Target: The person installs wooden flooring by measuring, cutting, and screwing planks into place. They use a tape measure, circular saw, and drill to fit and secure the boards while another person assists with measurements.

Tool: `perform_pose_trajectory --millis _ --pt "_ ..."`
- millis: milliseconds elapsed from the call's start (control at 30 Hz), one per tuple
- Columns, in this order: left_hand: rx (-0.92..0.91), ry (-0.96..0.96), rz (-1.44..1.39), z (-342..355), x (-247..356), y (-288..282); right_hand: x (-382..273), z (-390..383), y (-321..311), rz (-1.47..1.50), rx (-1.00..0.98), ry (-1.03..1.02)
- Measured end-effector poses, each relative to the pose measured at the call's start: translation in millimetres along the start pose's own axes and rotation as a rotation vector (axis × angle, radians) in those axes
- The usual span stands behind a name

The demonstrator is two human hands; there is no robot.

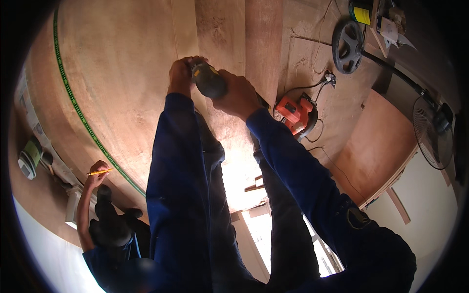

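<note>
A dark power drill with a yellow mark points away from me over the wooden boards. My right hand is wrapped round its handle from the right. Just ahead and to the left, my left hand has its fingers curled in at the drill's front end; the drill body hides what they grip, if anything. Both hands are low over a brown plywood panel, close to the seam with a narrower board. The drill's tip is out of sight.
A green tape measure stretches along the left. Another person's hand holds a yellow pencil there. To the right lie a red circular saw and its cord. Beyond stands a fan with a round base.
</note>
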State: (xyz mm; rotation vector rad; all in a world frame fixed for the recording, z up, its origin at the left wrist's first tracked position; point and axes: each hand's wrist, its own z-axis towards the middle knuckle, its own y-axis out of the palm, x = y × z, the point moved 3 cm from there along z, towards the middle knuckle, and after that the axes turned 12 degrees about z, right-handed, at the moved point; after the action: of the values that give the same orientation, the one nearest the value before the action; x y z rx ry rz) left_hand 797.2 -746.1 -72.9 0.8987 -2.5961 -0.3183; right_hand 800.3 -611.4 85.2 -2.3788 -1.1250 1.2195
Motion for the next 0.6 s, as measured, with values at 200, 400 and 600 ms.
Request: perform_pose_trajectory --millis 200,400,600 --pt "0.039 -0.077 -0.129 32 -1 -9 1 29 6 -0.045 -0.060 0.038" --pt "-0.026 0.285 0.306 22 -23 -35 -4 37 6 -0.119 -0.090 0.127" --pt "0.145 -0.197 0.249 -54 -55 -50 -19 60 6 -0.166 -0.174 0.196"
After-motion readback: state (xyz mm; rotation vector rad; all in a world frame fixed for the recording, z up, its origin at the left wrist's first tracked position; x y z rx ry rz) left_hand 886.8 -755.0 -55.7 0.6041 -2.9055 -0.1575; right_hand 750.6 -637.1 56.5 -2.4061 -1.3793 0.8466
